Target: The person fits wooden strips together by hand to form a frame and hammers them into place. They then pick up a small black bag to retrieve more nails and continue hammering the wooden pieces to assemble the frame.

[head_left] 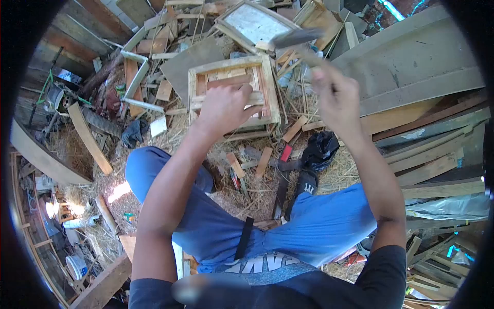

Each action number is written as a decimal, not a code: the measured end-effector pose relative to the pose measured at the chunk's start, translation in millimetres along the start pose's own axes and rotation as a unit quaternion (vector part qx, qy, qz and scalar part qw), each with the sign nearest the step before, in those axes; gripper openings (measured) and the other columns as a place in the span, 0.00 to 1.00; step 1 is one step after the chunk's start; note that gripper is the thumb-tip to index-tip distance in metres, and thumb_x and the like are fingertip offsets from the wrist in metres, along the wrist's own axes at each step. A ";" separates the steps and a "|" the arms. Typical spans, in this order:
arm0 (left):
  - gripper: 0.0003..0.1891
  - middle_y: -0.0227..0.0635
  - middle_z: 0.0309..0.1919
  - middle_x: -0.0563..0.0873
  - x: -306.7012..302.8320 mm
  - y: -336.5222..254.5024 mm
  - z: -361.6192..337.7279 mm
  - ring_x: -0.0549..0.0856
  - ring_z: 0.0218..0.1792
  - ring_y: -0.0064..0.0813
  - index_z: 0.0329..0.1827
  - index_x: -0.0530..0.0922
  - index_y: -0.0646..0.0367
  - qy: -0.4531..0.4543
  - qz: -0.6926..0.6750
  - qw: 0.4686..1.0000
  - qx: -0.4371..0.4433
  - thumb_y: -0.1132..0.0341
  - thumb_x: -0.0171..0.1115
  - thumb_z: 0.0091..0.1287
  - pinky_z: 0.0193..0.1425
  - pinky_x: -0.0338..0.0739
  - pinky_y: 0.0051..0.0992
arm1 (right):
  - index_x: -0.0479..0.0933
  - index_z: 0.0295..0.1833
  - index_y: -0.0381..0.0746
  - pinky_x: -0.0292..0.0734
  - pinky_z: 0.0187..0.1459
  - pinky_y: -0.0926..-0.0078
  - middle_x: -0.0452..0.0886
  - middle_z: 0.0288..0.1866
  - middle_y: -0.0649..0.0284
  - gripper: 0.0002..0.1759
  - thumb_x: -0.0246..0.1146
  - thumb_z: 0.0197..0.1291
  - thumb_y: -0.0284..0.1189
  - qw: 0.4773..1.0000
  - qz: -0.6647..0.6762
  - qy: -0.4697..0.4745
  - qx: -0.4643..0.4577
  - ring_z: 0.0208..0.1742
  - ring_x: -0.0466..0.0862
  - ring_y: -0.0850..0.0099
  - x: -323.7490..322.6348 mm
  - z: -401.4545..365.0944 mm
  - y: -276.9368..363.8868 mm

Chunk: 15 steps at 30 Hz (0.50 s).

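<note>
In my raised right hand (334, 98) is the handle of a hammer (298, 39), its dark head blurred above and to the left of my fist. My left hand (225, 106) rests on the near part of a wooden frame box (193, 85), fingers closed around a piece of wood that I cannot clearly make out. A reddish-brown wood strip (229, 81) lies across the box just beyond my left fingers. The box sits on the straw-covered ground in front of my knees.
A framed panel (257, 23) leans beyond the box. A large grey board (411, 62) slopes at the right, above stacked planks (432, 159). A black plastic bag (320, 150) and wood scraps (263, 162) lie nearer. A curved plank (88, 136) stands at the left.
</note>
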<state>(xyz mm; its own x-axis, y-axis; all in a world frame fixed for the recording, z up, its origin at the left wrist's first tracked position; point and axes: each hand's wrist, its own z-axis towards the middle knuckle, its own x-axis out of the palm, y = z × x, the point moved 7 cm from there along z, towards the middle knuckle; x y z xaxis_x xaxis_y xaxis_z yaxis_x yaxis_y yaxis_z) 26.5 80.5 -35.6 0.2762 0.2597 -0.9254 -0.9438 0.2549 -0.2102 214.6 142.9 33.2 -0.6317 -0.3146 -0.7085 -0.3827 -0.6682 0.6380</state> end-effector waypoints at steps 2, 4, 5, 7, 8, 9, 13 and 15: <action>0.29 0.44 0.27 0.88 -2.7 -2.1 -2.0 0.90 0.30 0.49 0.35 0.83 0.61 0.002 -0.007 1.000 -0.015 0.37 0.67 0.65 0.35 0.83 0.45 | 0.83 0.60 0.41 0.83 0.42 0.51 0.87 0.38 0.43 0.15 0.60 0.75 0.34 0.970 0.051 -0.141 -0.190 0.39 0.89 0.46 -7.8 -8.7 9.3; 0.29 0.45 0.27 0.88 -10.9 -1.9 1.9 0.90 0.30 0.48 0.35 0.83 0.61 -0.026 -0.007 1.000 -0.006 0.38 0.67 0.65 0.34 0.83 0.45 | 0.83 0.59 0.39 0.84 0.42 0.55 0.88 0.39 0.43 0.14 0.60 0.74 0.31 0.991 -0.042 -0.045 -0.116 0.40 0.90 0.49 7.7 -3.0 0.0; 0.29 0.45 0.27 0.88 -11.8 -2.1 3.6 0.90 0.30 0.48 0.35 0.83 0.61 -0.025 -0.004 1.000 0.002 0.38 0.67 0.65 0.34 0.83 0.45 | 0.83 0.58 0.38 0.85 0.43 0.59 0.88 0.40 0.44 0.13 0.60 0.74 0.28 0.990 -0.129 0.056 -0.030 0.41 0.91 0.53 22.7 -3.5 -13.5; 0.24 0.44 0.42 0.90 -6.0 1.3 2.0 0.89 0.43 0.49 0.37 0.84 0.63 0.050 -0.006 0.998 -0.039 0.45 0.73 0.63 0.45 0.84 0.44 | 0.83 0.58 0.37 0.85 0.42 0.58 0.88 0.40 0.45 0.13 0.60 0.74 0.27 0.991 -0.103 0.012 -0.079 0.41 0.91 0.52 11.3 0.6 3.0; 0.24 0.44 0.42 0.90 -3.2 3.5 -1.0 0.89 0.43 0.49 0.37 0.84 0.63 0.052 -0.010 0.998 -0.046 0.45 0.73 0.63 0.45 0.84 0.44 | 0.83 0.59 0.36 0.83 0.43 0.58 0.88 0.40 0.44 0.14 0.60 0.74 0.29 0.992 -0.040 -0.050 -0.108 0.40 0.90 0.51 4.3 -2.3 10.4; 0.26 0.44 0.35 0.89 -2.9 3.1 -2.3 0.90 0.38 0.48 0.37 0.84 0.62 0.033 0.001 0.999 -0.033 0.42 0.72 0.63 0.40 0.84 0.44 | 0.82 0.60 0.35 0.82 0.43 0.57 0.88 0.40 0.44 0.15 0.61 0.74 0.30 0.985 0.023 -0.111 -0.134 0.40 0.89 0.51 -3.2 -7.7 15.9; 0.28 0.43 0.28 0.88 -13.1 1.1 2.2 0.90 0.33 0.49 0.36 0.83 0.62 -0.012 -0.011 1.000 -0.016 0.40 0.71 0.62 0.37 0.84 0.44 | 0.82 0.61 0.33 0.80 0.42 0.61 0.87 0.36 0.46 0.16 0.61 0.74 0.30 0.991 -0.102 0.091 0.001 0.38 0.90 0.60 22.4 -8.9 -0.5; 0.27 0.45 0.32 0.89 -18.6 -0.5 4.1 0.89 0.37 0.51 0.39 0.84 0.62 0.014 -0.010 0.999 -0.030 0.41 0.72 0.63 0.41 0.83 0.45 | 0.82 0.61 0.33 0.79 0.42 0.63 0.86 0.35 0.47 0.16 0.62 0.75 0.31 0.986 -0.138 0.092 -0.026 0.37 0.88 0.69 14.4 -6.0 4.0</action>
<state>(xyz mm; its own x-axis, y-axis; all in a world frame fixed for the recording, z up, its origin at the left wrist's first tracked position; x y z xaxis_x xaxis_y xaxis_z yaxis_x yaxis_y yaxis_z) 22.6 79.4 -17.0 0.2914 0.2293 -0.9287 -0.9474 0.2037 -0.2469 208.0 131.7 23.7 -0.3745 -0.2301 -0.8982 -0.4846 -0.7773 0.4012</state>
